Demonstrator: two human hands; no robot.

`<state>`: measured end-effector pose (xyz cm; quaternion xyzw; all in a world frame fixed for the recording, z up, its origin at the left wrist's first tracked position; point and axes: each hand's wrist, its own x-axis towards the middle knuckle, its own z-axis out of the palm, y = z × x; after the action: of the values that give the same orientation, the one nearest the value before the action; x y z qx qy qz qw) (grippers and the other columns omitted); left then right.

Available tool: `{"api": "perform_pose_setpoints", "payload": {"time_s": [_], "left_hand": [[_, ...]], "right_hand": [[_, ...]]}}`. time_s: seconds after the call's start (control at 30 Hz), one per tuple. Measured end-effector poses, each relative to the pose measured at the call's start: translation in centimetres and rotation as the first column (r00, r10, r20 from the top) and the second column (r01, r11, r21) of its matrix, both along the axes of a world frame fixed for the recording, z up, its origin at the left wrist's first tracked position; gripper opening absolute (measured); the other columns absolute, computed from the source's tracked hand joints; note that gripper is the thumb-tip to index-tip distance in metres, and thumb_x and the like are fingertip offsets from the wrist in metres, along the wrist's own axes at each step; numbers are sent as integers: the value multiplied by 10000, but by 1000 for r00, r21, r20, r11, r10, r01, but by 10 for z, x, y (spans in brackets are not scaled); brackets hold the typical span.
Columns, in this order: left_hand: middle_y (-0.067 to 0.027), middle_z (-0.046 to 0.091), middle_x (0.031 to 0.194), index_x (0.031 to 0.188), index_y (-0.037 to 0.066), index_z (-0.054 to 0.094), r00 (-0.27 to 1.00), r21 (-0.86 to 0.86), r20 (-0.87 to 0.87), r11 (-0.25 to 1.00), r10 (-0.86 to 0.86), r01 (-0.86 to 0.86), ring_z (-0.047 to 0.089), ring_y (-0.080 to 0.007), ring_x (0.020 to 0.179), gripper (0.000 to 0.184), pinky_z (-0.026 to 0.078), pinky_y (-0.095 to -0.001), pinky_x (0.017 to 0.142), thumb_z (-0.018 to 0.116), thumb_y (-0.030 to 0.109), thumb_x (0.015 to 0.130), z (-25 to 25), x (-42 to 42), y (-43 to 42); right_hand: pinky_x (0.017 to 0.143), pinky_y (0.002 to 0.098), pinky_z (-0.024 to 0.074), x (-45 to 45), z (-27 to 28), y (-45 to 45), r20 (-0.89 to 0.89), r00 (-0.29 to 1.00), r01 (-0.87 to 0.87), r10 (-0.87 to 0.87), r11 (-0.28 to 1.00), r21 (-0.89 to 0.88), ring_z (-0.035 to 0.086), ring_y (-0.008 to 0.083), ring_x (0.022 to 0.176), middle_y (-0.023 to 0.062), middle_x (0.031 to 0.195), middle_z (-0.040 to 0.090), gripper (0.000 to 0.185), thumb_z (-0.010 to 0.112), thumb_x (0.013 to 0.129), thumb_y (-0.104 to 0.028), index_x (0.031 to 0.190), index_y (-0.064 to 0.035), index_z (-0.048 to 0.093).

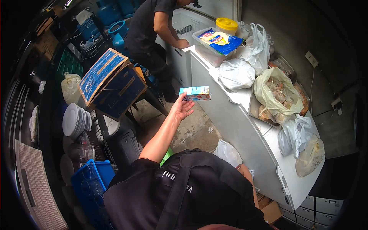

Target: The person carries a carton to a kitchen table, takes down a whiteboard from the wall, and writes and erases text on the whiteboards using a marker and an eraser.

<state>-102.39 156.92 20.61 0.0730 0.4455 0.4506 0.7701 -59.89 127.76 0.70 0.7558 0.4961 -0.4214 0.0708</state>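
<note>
My left hand (181,108) is stretched out over the floor and holds a small blue and white carton (195,93) between thumb and fingers. The carton lies on its side, with a printed picture on it. My right hand (242,168) hangs low beside the white freezer (230,111); only part of it shows and its fingers are mostly hidden. Close to that hand, a white plastic bag (227,153) rests against the freezer's lower front.
Bagged food (278,92) and a plastic tub (211,51) stand on the freezer top. A co-worker (147,30) leans over an open freezer ahead. At left are a blue cardboard box (115,86), stacked plates (74,119) and a blue crate (90,180).
</note>
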Motion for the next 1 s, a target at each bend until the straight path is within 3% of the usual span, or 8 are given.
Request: {"api": "perform_pose_setpoints", "payload": {"time_s": [0.07, 0.13, 0.2, 0.43, 0.6, 0.73, 0.8, 1.0], "left_hand": [[-37, 557, 1012, 1184, 43, 488, 998, 12, -43, 999, -36, 36, 569, -180, 993, 734, 369, -440, 937, 753, 523, 695, 0, 0, -1], [-31, 564, 1006, 1168, 65, 509, 995, 30, -90, 998, -53, 56, 570, -173, 986, 699, 370, -435, 933, 751, 522, 698, 3, 6, -5], [-25, 572, 1001, 1153, 87, 530, 987, 44, -139, 996, -75, 82, 572, -166, 980, 663, 371, -429, 928, 748, 521, 701, 8, 17, -11], [-3, 647, 872, 909, 90, 650, 839, 258, -517, 903, -171, 343, 581, -114, 823, 405, 387, -317, 830, 764, 425, 713, 35, 64, -27], [-13, 637, 789, 822, 50, 658, 811, 379, -558, 815, -177, 438, 548, -92, 773, 320, 403, -247, 742, 776, 336, 740, 58, 96, -37], [-53, 649, 843, 942, -14, 660, 754, 444, -629, 708, -190, 549, 567, -101, 806, 424, 423, -202, 741, 784, 346, 755, 58, 102, -31], [-86, 658, 949, 1085, -52, 624, 816, 533, -518, 650, -255, 541, 594, -125, 901, 501, 439, -224, 821, 776, 311, 775, 68, 101, -32], [-122, 628, 1145, 1212, 35, 602, 627, 378, -658, 537, -418, 754, 523, -210, 1113, 616, 344, -360, 962, 732, 440, 766, 70, 95, -38]], "right_hand": [[690, 363, 502, 4, 4, 10, -155, 987, 50, -41, 997, 54, 660, 260, 731, 146, 744, 672, 251, 643, 791, -278, 858, -41, 693], [672, 351, 499, -3, 13, 38, -88, 996, 14, 24, 911, 412, 651, 251, 706, 121, 734, 672, 243, 649, 820, -258, 892, -29, 688], [717, 355, 502, -47, 95, 79, -153, 986, 146, -72, 814, 562, 650, 257, 744, 126, 780, 676, 252, 662, 833, -252, 919, -15, 680], [878, 406, 432, -150, 279, 177, 215, 952, -250, 217, 147, 957, 523, 334, 1043, 155, 1093, 580, 528, 745, 742, -309, 1129, 13, 585], [859, 413, 440, -161, 267, 197, 222, 959, -278, 177, 424, 862, 520, 327, 1042, 150, 1040, 580, 515, 759, 713, -283, 1101, 15, 598], [807, 373, 472, -150, 259, 194, 122, 987, -154, 102, 408, 900, 592, 266, 970, 138, 964, 630, 445, 756, 725, -245, 1049, 26, 615], [754, 312, 492, -140, 254, 195, -691, 721, 510, -51, 715, 479, 640, 190, 872, 133, 896, 670, 388, 742, 765, -235, 1018, 34, 625], [781, 284, 490, -128, 245, 183, -892, 442, 719, -99, 634, 286, 633, 148, 843, 114, 913, 677, 361, 713, 807, -227, 1040, 35, 626]]}}
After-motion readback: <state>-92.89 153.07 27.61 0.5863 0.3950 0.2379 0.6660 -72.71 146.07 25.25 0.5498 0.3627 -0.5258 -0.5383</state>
